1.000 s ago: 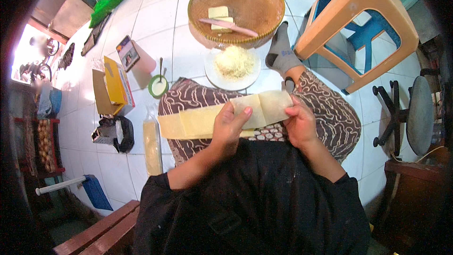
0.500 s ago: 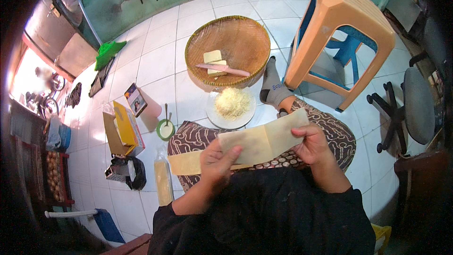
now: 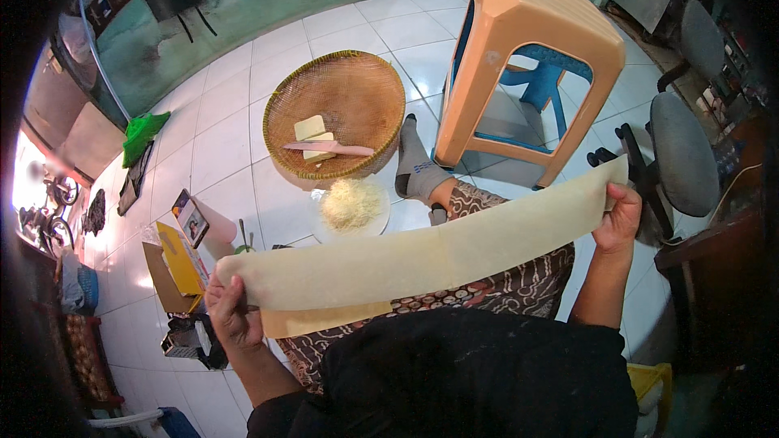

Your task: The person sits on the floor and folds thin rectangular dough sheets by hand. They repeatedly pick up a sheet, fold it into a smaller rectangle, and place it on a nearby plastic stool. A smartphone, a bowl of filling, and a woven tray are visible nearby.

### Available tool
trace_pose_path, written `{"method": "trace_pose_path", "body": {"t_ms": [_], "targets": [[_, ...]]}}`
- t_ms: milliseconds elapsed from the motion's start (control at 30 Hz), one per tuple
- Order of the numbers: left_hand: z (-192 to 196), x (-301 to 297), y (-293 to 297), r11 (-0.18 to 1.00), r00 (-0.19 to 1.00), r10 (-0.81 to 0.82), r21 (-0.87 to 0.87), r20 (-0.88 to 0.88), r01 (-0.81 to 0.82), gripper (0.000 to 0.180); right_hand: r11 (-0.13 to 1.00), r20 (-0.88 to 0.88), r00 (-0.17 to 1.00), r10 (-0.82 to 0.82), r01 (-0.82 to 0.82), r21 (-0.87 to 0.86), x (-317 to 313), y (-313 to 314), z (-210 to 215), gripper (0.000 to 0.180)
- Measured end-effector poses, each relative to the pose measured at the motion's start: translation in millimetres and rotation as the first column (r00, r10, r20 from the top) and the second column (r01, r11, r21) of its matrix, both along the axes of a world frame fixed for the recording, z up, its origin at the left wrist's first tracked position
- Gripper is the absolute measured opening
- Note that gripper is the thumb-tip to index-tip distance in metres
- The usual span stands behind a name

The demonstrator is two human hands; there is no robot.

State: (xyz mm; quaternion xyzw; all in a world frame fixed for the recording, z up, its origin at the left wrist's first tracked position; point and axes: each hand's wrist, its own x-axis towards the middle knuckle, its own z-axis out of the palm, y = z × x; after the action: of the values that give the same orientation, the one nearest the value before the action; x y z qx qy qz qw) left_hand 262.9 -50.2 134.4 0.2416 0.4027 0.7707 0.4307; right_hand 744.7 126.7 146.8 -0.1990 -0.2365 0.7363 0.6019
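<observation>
Left hand: our left hand [image 3: 231, 314] is closed on the lower-left end of the dough sheet [image 3: 422, 255], fingers curled over the sheet's edge.
Right hand: our right hand [image 3: 618, 215] is closed on the upper-right end of the same sheet, thumb toward us and fingers wrapped behind the corner.
Dough sheet: we hold the long pale strip stretched between both hands, slanting from low on our left to high on our right, off our lap and sagging only slightly in the middle.
Second strip: a shorter, darker yellow strip [image 3: 324, 318] shows just under the left half of the stretched sheet; we cannot tell whether the two touch.
Lap: the patterned brown cloth [image 3: 519, 284] over our legs lies beneath the sheet's middle and right half.
Ahead of the sheet: a white plate of grated cheese [image 3: 350, 207] sits on the tiled floor [image 3: 227, 138] just beyond the sheet, and beyond that a round woven tray [image 3: 334, 126] holding pale blocks and a pink spatula [image 3: 329, 148].
Left side: a yellow box [image 3: 180, 259] stands on the floor just beside our left hand.
Right side: an orange plastic stool [image 3: 527, 65] stands beyond the sheet's right half, and a grey office chair [image 3: 682, 154] is near our right hand.
Open room: bare white tiles lie to the left of the woven tray.
</observation>
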Motion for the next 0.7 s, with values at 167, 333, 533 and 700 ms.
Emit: {"method": "trace_pose_path", "body": {"t_ms": [167,333,533,700], "targets": [[12.3,-20.6,-21.2,0.996,0.984,0.087,0.045,-0.155,-0.081,0.025,0.985,0.275,0.959,-0.07,0.022,0.174,13.5,4.7,24.0,0.033],[20.3,-59.1,-53.9,0.981,0.889,0.134,0.184,-0.438,-0.058,0.022,0.975,0.474,0.879,-0.046,-0.065,0.214,31.3,26.5,37.7,0.03],[61.5,-49.1,-76.4,0.882,0.702,0.456,0.385,-0.548,-0.272,0.017,0.989,0.619,0.784,-0.053,-0.044,0.139,2.7,49.4,55.9,0.029],[108.2,-51.0,-84.8,0.953,0.39,-0.163,-0.042,-0.906,0.301,0.01,0.966,0.862,0.504,0.057,-0.245,0.079,-5.4,97.1,54.8,0.029]]}}
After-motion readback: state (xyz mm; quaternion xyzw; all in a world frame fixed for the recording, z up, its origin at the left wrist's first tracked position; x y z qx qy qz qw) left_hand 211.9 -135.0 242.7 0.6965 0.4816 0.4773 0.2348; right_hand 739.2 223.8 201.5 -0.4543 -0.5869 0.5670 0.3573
